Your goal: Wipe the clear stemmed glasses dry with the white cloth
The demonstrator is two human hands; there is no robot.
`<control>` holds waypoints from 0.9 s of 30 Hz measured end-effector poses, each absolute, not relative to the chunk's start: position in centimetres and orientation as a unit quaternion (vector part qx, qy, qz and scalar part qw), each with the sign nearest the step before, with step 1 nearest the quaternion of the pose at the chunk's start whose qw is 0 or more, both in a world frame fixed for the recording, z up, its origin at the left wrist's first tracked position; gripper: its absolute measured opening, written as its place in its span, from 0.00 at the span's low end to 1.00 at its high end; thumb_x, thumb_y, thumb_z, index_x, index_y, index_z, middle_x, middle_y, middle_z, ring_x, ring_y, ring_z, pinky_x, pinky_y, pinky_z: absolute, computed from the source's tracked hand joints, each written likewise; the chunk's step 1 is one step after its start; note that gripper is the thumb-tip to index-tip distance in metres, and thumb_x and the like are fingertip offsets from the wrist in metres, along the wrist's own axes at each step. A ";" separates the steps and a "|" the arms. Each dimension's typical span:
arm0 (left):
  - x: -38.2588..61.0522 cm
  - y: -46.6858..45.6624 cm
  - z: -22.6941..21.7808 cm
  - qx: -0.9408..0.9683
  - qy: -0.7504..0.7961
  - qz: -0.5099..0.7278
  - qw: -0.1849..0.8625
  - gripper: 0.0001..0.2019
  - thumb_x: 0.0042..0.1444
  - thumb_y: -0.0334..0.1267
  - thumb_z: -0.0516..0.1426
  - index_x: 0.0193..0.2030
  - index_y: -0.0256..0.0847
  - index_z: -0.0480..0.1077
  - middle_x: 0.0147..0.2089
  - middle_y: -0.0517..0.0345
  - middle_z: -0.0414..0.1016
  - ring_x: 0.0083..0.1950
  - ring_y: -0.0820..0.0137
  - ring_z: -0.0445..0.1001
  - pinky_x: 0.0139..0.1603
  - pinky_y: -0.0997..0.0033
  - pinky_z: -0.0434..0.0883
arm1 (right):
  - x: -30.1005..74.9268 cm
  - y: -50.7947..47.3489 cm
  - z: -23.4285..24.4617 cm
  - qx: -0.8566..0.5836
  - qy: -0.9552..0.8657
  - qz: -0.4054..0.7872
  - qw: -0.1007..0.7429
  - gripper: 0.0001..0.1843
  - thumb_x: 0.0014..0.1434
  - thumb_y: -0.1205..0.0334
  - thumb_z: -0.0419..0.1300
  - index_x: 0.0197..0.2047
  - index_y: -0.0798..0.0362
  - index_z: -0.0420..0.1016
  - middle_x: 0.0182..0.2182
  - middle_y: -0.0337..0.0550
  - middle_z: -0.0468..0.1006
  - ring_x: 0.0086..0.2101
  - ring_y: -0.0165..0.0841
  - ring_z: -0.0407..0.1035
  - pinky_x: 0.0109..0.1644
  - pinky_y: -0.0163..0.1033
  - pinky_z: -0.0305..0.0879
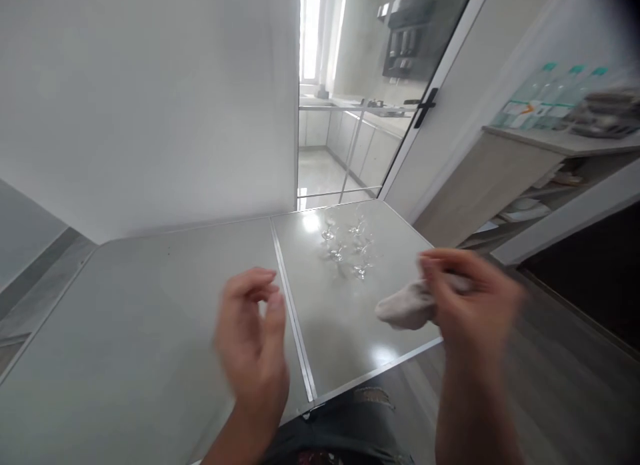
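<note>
My right hand (pixel 467 298) hovers over the right front corner of a pale grey table (pixel 150 305), its fingers closed on a crumpled white cloth (pixel 407 306) that hangs out to the left. My left hand (pixel 253 335) is raised above the table's middle seam, fingers curled loosely with nothing in them, slightly blurred. Several small clear stemmed glasses (pixel 347 242) stand in a cluster on the table's far right part, beyond both hands.
A metal seam (pixel 293 312) splits the table top into two panels. A white wall stands behind it, with a glass door (pixel 410 98) to a kitchen on the right. A wooden shelf (pixel 545 152) with water bottles is at far right.
</note>
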State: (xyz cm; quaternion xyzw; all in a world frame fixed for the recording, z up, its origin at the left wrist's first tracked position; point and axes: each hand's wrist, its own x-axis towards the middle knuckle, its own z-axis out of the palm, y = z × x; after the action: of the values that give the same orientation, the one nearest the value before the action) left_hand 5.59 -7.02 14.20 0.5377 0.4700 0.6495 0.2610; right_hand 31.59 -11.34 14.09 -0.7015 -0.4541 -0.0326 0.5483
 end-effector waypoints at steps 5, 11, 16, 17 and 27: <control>13.5 1.3 5.6 0.660 0.482 0.473 0.328 0.13 0.56 0.38 0.62 0.48 0.43 0.71 0.49 0.52 0.76 0.47 0.61 0.77 0.48 0.58 0.74 | 35.5 -6.6 5.4 -0.795 -0.398 0.156 0.429 0.19 0.52 0.50 0.66 0.41 0.56 0.82 0.30 0.46 0.81 0.29 0.37 0.76 0.34 0.37 0.68; 20.9 7.9 -0.3 0.665 0.441 0.459 0.391 0.42 0.43 0.38 0.72 0.65 0.42 0.61 0.67 0.41 0.65 0.62 0.53 0.71 0.62 0.50 0.69 | 38.4 -1.9 -0.1 -0.830 -0.379 0.199 0.359 0.37 0.44 0.48 0.72 0.55 0.58 0.77 0.33 0.48 0.83 0.35 0.41 0.78 0.39 0.39 0.69; 24.9 9.7 -0.8 0.666 0.419 0.474 0.395 0.45 0.39 0.35 0.73 0.66 0.43 0.62 0.66 0.41 0.68 0.65 0.52 0.70 0.65 0.49 0.68 | 39.3 -0.5 -1.6 -0.800 -0.438 0.197 0.359 0.25 0.50 0.46 0.66 0.45 0.56 0.82 0.30 0.52 0.82 0.34 0.45 0.77 0.41 0.44 0.68; 25.3 9.8 -1.1 0.664 0.425 0.469 0.398 0.42 0.41 0.35 0.73 0.64 0.42 0.64 0.64 0.41 0.70 0.63 0.53 0.72 0.64 0.49 0.69 | 39.6 -0.3 -2.3 -0.787 -0.461 0.206 0.353 0.24 0.51 0.44 0.64 0.43 0.53 0.83 0.32 0.54 0.83 0.35 0.46 0.77 0.42 0.47 0.68; 13.7 6.3 3.0 0.573 0.428 0.582 0.387 0.34 0.48 0.41 0.71 0.62 0.49 0.67 0.56 0.50 0.78 0.44 0.64 0.82 0.46 0.62 0.77 | 38.7 -0.7 -4.6 -0.812 -0.456 0.119 0.345 0.13 0.46 0.39 0.58 0.21 0.36 0.72 0.32 0.60 0.80 0.44 0.58 0.75 0.51 0.67 0.62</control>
State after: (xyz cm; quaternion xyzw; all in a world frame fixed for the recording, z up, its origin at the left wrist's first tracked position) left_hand 13.71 6.26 2.96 0.5729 0.4283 0.5821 0.3867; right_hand 38.68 -0.69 -4.60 -0.8116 -0.4558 0.1194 0.3455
